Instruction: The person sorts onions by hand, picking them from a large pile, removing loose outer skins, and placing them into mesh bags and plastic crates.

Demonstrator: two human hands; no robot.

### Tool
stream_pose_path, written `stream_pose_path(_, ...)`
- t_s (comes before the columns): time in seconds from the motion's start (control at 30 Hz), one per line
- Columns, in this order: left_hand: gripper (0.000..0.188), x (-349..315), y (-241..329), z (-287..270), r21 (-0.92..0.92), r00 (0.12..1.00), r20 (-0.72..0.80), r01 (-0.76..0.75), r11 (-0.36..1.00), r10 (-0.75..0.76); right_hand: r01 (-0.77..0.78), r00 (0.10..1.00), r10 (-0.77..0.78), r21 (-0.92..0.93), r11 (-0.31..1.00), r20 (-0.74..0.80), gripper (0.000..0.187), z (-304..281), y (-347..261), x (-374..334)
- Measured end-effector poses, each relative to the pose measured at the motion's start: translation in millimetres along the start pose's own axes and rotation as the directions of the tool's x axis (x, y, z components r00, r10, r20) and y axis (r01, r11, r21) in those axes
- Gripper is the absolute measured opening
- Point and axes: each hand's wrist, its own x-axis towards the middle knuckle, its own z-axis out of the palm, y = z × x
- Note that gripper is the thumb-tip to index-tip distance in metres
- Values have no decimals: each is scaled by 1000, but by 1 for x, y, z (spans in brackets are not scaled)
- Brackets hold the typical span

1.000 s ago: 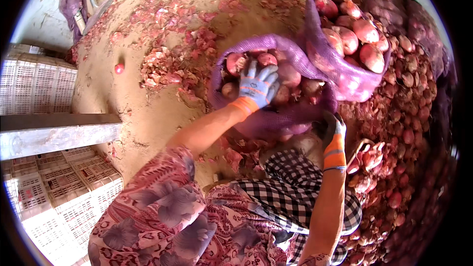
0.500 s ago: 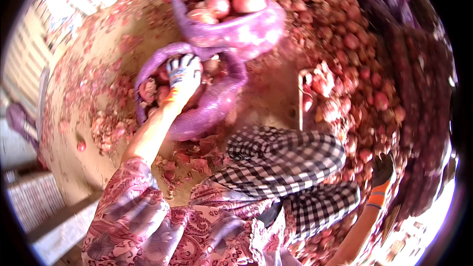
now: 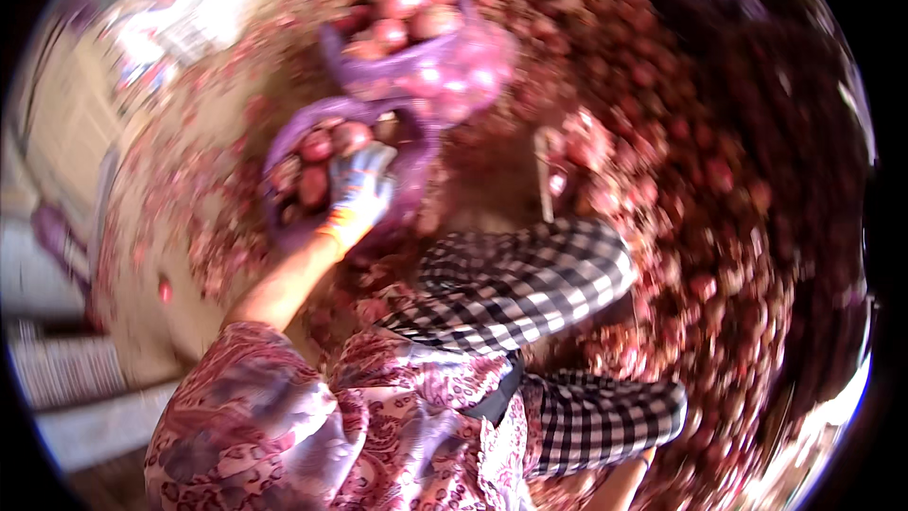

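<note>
My left hand (image 3: 359, 191), in a white-and-blue glove with an orange cuff, reaches into a purple mesh sack (image 3: 422, 156) that has its rim rolled down. Its fingers stretch over the contents, somewhat blurred, and I see no onion held in them. Red onions (image 3: 317, 145) lie in the sack beside the fingers. My right forearm (image 3: 624, 483) shows at the lower edge; the hand itself is hidden behind my checkered knee. A second purple mesh sack (image 3: 473, 66), full of larger red onions (image 3: 402, 2), stands just beyond the first.
A large heap of red onions (image 3: 700, 227) spreads across the right side. A pale upright edge (image 3: 544, 175) stands at the heap's near side. Loose skins (image 3: 218, 255) litter the floor at left, with a single onion (image 3: 165, 290). A white bag (image 3: 218, 5) lies at the far left.
My left hand has shifted toward the sack's near right side, uncovering onions behind it. My right hand has left the onion heap and gone behind my knee. The whole view has shifted slightly.
</note>
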Motion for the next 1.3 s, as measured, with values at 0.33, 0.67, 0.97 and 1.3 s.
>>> stream_pose_path(0.33, 54, -253, -42, -85, 222, 604, 173, 746, 628, -778, 229, 872, 2, -412, 882, 490, 24, 178, -63, -17)
stream_pose_path(0.67, 58, -432, -134, -42, -34, -577, 173, 806, -591, -798, 423, 747, -7, -467, 777, 665, 29, 310, -89, -87)
stream_pose_path(0.97, 64, -391, -229, -53, 212, -476, -85, 850, -483, -875, 650, 572, -57, -409, 641, 818, 33, 409, -141, -164)
stream_pose_path(1.3, 70, -386, -272, 11, 314, -467, -404, 737, -599, -786, 904, 43, 58, -64, 422, 997, 39, 571, -203, -297)
